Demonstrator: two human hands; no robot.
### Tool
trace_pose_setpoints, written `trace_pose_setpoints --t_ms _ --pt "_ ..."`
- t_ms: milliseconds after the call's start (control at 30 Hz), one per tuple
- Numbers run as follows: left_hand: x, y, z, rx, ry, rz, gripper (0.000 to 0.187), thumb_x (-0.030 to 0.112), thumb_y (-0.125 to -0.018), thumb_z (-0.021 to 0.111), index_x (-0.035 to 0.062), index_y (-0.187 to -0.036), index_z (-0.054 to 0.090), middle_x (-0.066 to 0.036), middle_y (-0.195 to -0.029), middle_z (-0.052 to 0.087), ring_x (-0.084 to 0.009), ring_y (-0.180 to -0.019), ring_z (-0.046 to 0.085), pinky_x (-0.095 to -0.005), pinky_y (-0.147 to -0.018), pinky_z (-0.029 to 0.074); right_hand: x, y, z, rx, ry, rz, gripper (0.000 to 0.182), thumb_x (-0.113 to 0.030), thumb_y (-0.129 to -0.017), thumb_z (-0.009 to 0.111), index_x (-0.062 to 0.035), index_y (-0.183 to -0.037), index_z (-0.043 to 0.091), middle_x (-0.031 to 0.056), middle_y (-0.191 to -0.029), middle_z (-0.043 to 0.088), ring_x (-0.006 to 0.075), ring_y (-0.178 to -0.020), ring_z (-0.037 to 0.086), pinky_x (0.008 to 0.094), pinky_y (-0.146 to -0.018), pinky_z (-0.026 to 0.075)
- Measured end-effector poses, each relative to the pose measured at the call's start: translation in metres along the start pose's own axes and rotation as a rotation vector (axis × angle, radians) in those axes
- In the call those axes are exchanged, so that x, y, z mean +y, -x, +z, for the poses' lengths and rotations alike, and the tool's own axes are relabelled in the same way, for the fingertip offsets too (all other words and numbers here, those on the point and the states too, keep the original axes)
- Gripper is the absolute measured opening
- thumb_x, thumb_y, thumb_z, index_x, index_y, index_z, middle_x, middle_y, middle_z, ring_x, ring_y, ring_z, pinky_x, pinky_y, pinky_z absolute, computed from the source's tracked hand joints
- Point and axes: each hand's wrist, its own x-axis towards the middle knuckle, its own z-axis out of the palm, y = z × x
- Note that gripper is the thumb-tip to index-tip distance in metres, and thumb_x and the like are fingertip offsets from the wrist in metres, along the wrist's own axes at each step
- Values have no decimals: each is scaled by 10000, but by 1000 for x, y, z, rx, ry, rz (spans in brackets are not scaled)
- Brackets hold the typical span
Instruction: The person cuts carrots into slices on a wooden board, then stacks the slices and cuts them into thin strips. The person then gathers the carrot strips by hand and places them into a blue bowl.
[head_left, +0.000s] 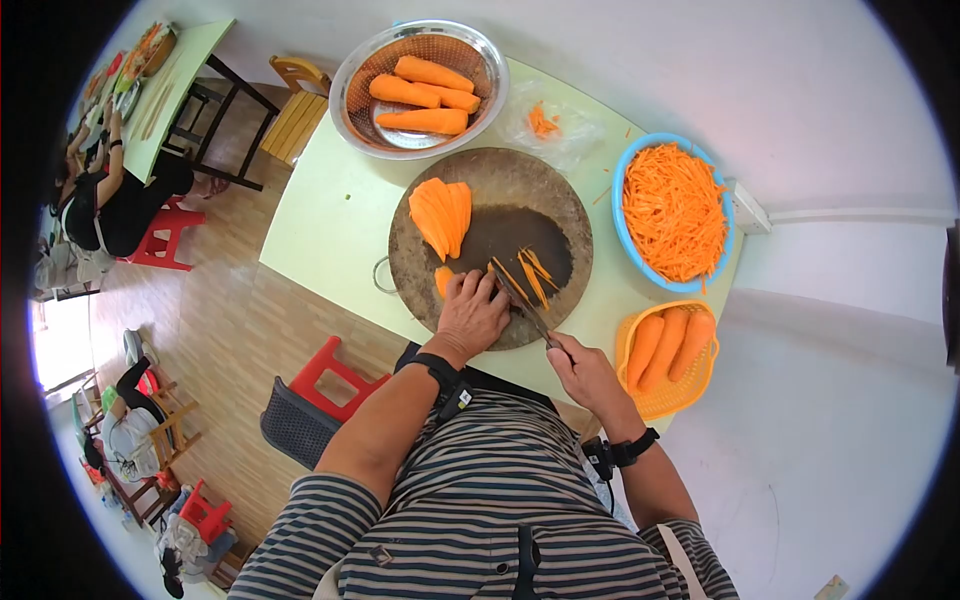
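Observation:
A round wooden chopping board (420, 290) lies on the pale green table. My left hand (474, 312) presses down near its front edge with the fingers curled together over carrot pieces, mostly hidden beneath them. In my right hand (585, 372) is the handle of a knife (530, 314), whose blade rests against the left fingertips. Thin carrot strips (535, 275) lie just right of the blade. Overlapping carrot slices (440, 217) are fanned out at the board's upper left, and a small carrot piece (443, 280) sits beside my left fingers.
A metal bowl (345, 125) with several whole carrots stands behind the board. To the right are a blue basin (622, 225) of shredded carrot and a yellow basket (652, 405) with three carrots. A plastic bag (570, 140) lies at the back. People sit at the far left.

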Motion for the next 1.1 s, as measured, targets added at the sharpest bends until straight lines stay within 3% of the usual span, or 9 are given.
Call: trace_pose_setpoints --t_ms 233,333,433,533,600,633,900,1000,1100 --pt "0 -1 -1 3 -2 16 369 288 -837 668 127 -1166 629 -115 -1228 566 -329 -1210 489 -511 -1031 342 -13 -23 4 12 120 49 388 -318 -1002 590 -37 -1264 645 255 -908 716 441 -871 702 464 -768 557" --pt "2 -3 -4 53 -16 15 372 274 -835 670 126 -1172 621 -99 -1228 569 -323 -1191 503 -498 -1017 357 -5 -31 10 68 -79 24 381 -305 -1006 584 -29 -1261 646 259 -925 715 429 -881 708 444 -777 560" --pt "1 -3 -5 58 -3 22 377 267 -836 668 127 -1182 615 -89 -1239 570 -321 -1189 509 -488 -1017 362 -7 -29 3 41 -210 85 395 -293 -1036 551 6 -1287 615 164 -766 681 298 -669 672 386 -678 537" --pt "2 -2 0 45 26 -10 384 263 -834 668 140 -1195 619 -107 -1260 565 -322 -1205 505 -485 -1034 355 -11 -18 -7 24 -166 130 375 -286 -1016 572 -17 -1270 631 269 -959 711 408 -915 716 416 -804 560" --pt "1 -1 1 29 49 -35 373 274 -833 669 146 -1182 633 -139 -1274 557 -332 -1223 496 -495 -1051 344 -6 -11 -6 20 -56 -19 391 -269 -1041 548 14 -1305 598 166 -828 692 272 -741 690 369 -725 546" --pt "1 -1 1 29 50 -34 373 274 -833 669 146 -1182 633 -139 -1274 557 -332 -1223 496 -495 -1051 344 -3 -8 -4 21 -56 -18 391 -269 -1041 548 14 -1305 598 166 -828 692 272 -741 690 369 -725 546" --pt "-1 -1 -2 -7 23 2 322 301 -814 680 130 -1086 675 -163 -1252 555 -352 -1225 485 -512 -1055 337 -8 -5 0 -1 64 22 357 -251 -1020 569 0 -1269 618 250 -901 704 400 -847 712 411 -757 553" --pt "0 -1 -1 24 41 -4 333 289 -811 682 133 -1105 670 -152 -1235 562 -353 -1214 491 -513 -1051 339 -11 -15 5 18 97 36 374 -341 -1010 567 -63 -1247 642 262 -900 712 456 -875 693 502 -769 554" --pt "0 0 -3 -60 10 -25 374 311 -841 675 156 -1181 650 -132 -1276 554 -328 -1251 471 -503 -1074 320 -14 -23 7 10 88 39 385 -342 -1017 555 -51 -1256 636 264 -909 712 458 -879 693 487 -778 555"
